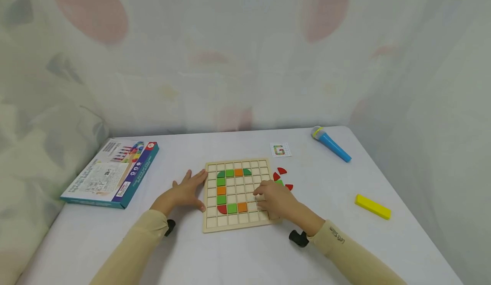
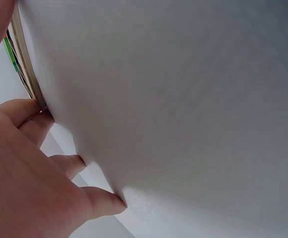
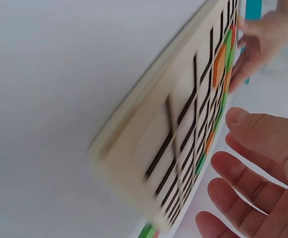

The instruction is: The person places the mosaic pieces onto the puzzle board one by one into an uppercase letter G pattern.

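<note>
A wooden grid board lies on the white table, with green, orange and red tiles set in some of its cells. Square tiles such as the orange square mix with rounded ones like the red quarter-round. My left hand has its fingers spread and touches the board's left edge. Over the board's right side hovers my right hand, its fingers loosely bent; the right wrist view shows nothing held in the hand. Loose red quarter-round pieces and a green piece, partly hidden, lie right of the board.
Behind the board lies a small pattern card. A blue toy microphone is at the back right, and a yellow block at the right. To the left lies a flat printed box.
</note>
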The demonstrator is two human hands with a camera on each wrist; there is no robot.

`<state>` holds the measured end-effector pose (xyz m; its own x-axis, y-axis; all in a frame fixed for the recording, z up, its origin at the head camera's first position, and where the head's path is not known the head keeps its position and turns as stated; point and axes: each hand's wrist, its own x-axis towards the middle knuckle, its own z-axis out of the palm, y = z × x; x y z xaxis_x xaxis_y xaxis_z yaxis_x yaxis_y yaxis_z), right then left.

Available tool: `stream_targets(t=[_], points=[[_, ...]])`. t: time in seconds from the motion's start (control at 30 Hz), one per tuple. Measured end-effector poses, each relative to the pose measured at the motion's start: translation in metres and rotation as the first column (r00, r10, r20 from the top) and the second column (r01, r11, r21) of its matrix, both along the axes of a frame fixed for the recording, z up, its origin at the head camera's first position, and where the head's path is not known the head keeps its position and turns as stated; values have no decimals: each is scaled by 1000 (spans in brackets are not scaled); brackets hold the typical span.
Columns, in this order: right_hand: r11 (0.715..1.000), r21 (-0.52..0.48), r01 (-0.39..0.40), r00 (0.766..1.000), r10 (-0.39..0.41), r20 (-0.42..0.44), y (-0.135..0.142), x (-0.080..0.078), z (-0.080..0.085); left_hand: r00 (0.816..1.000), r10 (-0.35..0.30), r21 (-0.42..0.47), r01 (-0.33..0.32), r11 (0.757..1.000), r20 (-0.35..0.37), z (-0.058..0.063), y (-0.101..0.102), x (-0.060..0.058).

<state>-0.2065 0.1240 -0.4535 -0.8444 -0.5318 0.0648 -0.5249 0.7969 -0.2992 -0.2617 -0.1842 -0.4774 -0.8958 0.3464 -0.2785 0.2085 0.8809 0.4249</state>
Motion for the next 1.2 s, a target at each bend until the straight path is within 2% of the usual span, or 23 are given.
stream_targets(t=[0.2,0.37,0.47,0.63,0.8,0.97,1.2], points=[[989,-30,146,988,-148,-48,31,-4,2,1000,-8,7,8,1000,-16,2,-2,1],[942,-2,336,941,-335,-41,55,-10,1,1000,-9,5,9,1000,-21,5,-3,0],[917,22,398,917,-397,-39,64,-13,-2,1000,-12,2,12,1000,-23,7,-3,0],[909,46,414,910,-414,-22,69,-17,-7,1000,-15,-1,15,1000,-20,8,-3,0],[893,112,436,899,-439,-2,64,-24,-15,1000,-9,8,9,1000,-6,6,-3,0],[882,123,456,888,-460,6,59,-27,-19,1000,-10,24,10,1000,-5,5,-1,2],[883,143,446,891,-453,19,58,-24,-16,1000,-20,27,20,999,-18,7,0,2]])
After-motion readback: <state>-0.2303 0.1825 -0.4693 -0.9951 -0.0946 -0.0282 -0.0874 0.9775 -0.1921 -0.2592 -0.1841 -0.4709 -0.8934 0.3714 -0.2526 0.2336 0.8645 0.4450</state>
